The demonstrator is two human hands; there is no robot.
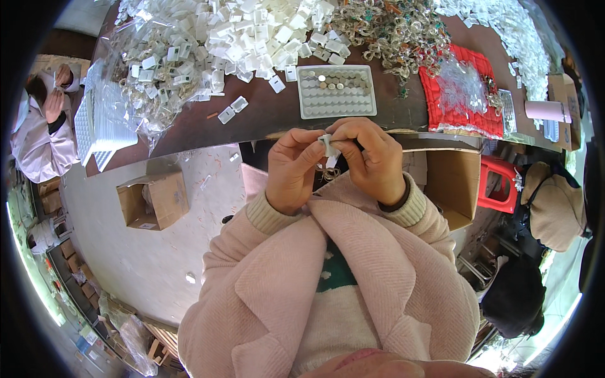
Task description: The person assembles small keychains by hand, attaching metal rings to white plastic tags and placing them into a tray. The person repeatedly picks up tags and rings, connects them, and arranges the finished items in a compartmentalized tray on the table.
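In front of my chest, at the table's near edge, my left hand (292, 170) and my right hand (372, 157) meet with fingers pinched. Between their fingertips is a small white plastic piece (330, 150). Just below it hangs a thin, coiled brownish strand (329, 172); whether the two are joined I cannot tell. Beyond my hands, a pale tray (334, 113) with rows of hollows lies on the dark table (252, 121). Several small round metallic discs (322, 79) sit in its upper half. To its left are loose white plastic card pieces (234, 107).
White plastic pieces (261, 38) and looped, shiny strands (391, 34) are heaped at the back. Clear bags lie on a red cloth (465, 120) at right. An open cardboard box (161, 198) stands on the floor, near a red stool (498, 183). Another person (47, 138) works at far left.
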